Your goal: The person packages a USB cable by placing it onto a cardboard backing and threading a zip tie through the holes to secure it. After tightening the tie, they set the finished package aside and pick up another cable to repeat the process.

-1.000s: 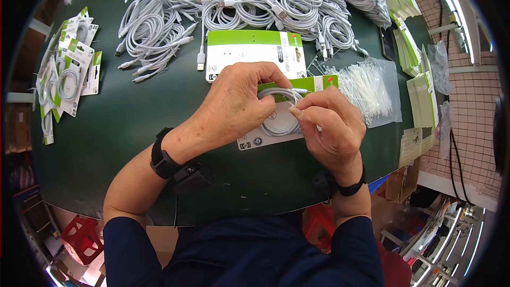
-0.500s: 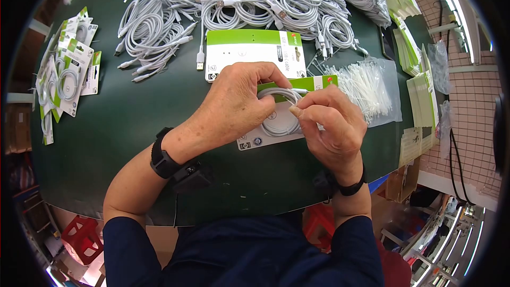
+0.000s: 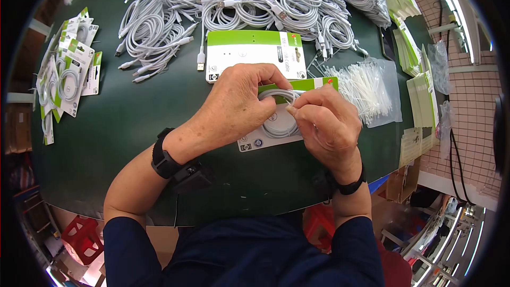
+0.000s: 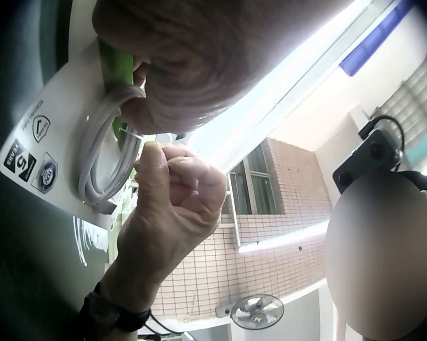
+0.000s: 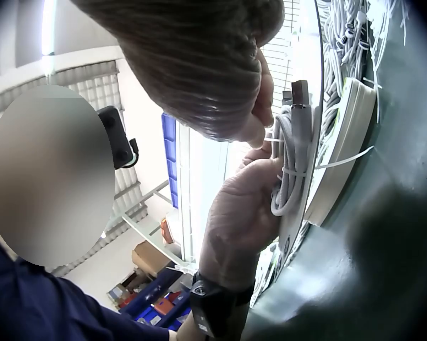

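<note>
Over the green table, my left hand (image 3: 239, 93) grips a coiled light-grey USB cable (image 3: 276, 129) against a white-and-green packaging card (image 3: 252, 144). Its thumb and fingers reach through and around the loop. At the coil's right side, my right hand (image 3: 333, 125) pinches a thin white cable tie with thumb and index finger. The coil (image 5: 290, 190) lies along the card in the right wrist view, with a metal USB plug (image 5: 299, 92) at its upper end. Another white tie tail (image 5: 347, 158) sticks out behind the card.
A heap of grey cables (image 3: 234, 0) covers the back. Behind my hands lies a stack of cards (image 3: 241, 48). Loose white cable ties (image 3: 364, 93) spill from a clear bag on the right, near more card stacks (image 3: 422, 101). Finished-looking carded cables (image 3: 69, 74) lie left.
My right hand has shifted slightly left and turned a little, still pinching at the coil. The card has dipped slightly; my left hand has hardly moved.
</note>
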{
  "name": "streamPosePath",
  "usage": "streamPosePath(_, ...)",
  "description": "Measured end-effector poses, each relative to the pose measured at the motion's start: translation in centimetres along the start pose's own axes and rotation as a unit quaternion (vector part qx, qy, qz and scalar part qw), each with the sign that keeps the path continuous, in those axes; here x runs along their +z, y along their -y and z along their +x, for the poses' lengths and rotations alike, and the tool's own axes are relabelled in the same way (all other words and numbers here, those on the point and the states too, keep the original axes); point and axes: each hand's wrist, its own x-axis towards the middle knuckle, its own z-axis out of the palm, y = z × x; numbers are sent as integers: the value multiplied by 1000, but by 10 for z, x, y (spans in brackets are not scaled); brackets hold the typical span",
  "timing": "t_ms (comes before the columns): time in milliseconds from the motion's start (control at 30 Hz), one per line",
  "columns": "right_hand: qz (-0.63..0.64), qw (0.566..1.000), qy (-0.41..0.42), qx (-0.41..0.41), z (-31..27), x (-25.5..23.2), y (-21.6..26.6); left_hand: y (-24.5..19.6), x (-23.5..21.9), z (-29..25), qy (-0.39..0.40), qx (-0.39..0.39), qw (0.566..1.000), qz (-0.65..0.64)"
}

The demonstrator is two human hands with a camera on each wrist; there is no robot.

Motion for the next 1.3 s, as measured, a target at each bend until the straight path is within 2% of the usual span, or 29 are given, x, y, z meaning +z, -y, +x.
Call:
streamPosePath(367, -60, 997, 35, -46, 1, 9, -7, 0, 1, 0, 9, -4, 1000, 14)
streamPosePath(467, -91, 993, 38, -71, 1, 7, -8, 10, 6, 0, -9, 24, 999, -41)
streamPosePath(500, -81, 993, 35, -81, -1, 8, -8, 1, 2, 0, 14, -23, 999, -33)
streamPosePath(533, -76, 993, 33, -90, 0, 9, -9, 7, 2, 0, 15, 0, 1000, -19)
streamPosePath(600, -87, 990, 6, -107, -3, 13, -11, 5, 0, 1, 16, -13, 999, -27)
streamPosePath(700, -104, 990, -6, -91, -8, 18, -14, 11, -6, -1, 30, -53, 996, -64)
streamPosePath(767, -100, 992, -4, -75, -10, 18, -18, 17, -5, 0, 24, -29, 994, -102)
streamPosePath(833, -61, 995, -48, -61, -7, 9, -19, 15, -9, 2, 31, -21, 995, -98)
streamPosePath(900, -23, 988, -154, -16, -2, -5, -26, 15, -14, 2, 30, 8, 994, -101)
streamPosePath(967, 2, 967, -255, 23, 3, -20, -37, 21, -22, 3, 7, 35, 997, -69)
streamPosePath(1033, 82, 938, -319, 105, 4, -30, -50, 16, -31, 3, 2, 35, 997, -72)
streamPosePath(1067, 114, 942, -294, 116, 2, -28, -56, 21, -39, 4, 17, 48, 997, -61)
streamPosePath(1133, 179, 943, -246, 138, -1, -21, -67, 17, -39, 2, -2, 49, 995, -90)
streamPosePath(1267, 253, 964, -69, 52, -5, 16, -56, 24, -47, 2, -5, 72, 991, -108)
streamPosePath(1300, 262, 963, -62, 27, -8, 26, -54, 24, -47, 3, -6, 78, 991, -109)
